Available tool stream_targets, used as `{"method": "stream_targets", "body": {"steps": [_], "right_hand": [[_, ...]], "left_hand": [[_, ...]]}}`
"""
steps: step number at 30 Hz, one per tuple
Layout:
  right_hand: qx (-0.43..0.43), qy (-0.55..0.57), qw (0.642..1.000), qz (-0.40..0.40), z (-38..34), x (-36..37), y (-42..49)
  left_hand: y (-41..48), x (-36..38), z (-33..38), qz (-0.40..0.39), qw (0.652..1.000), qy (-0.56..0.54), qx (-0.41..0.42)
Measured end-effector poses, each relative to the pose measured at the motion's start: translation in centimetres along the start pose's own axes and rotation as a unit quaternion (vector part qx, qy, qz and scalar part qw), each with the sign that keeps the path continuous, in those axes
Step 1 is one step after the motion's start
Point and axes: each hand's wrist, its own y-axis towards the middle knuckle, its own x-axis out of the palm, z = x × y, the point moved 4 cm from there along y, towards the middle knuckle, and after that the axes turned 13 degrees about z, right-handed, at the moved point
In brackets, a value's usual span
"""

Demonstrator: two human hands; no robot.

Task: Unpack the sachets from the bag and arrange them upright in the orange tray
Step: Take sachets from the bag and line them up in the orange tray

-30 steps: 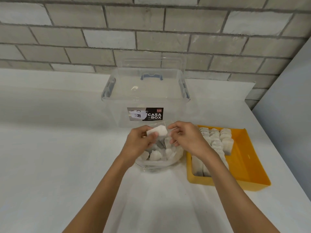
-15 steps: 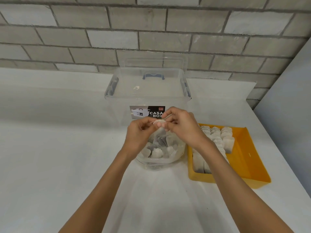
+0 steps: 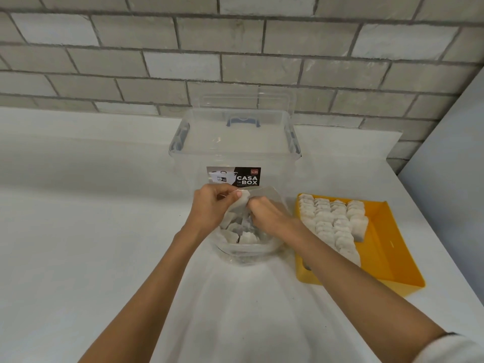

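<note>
Left hand (image 3: 210,209) pinches a sachet (image 3: 243,199) at the bag (image 3: 243,254) mouth. Right hand (image 3: 265,217) curls inside the bag, its grip unclear. The orange tray (image 3: 385,244) lies just right of it.

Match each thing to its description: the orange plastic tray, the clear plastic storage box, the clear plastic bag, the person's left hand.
Things: 1 orange plastic tray; 2 clear plastic storage box; 3 clear plastic bag; 4 left hand.
Descriptions: A pinches a white sachet; B stands behind the bag; C holds rows of upright sachets; D holds loose sachets.
Pairs: 1-C, 2-B, 3-D, 4-A.
</note>
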Motion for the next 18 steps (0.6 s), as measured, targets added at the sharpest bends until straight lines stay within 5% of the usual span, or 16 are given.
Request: {"method": "stream_targets", "body": {"steps": [12,18], "right_hand": [[0.092,0.127,0.985,0.071,1.3,-0.6,0.2],[0.133,0.269,0.945,0.13,2.1,-5.0,-1.5]], "left_hand": [[0.0,-0.7,-0.1,0.016,1.0,0.01,-0.014],[0.2,-1.3,0.1,0.024,0.999,-0.008,-0.037]]}}
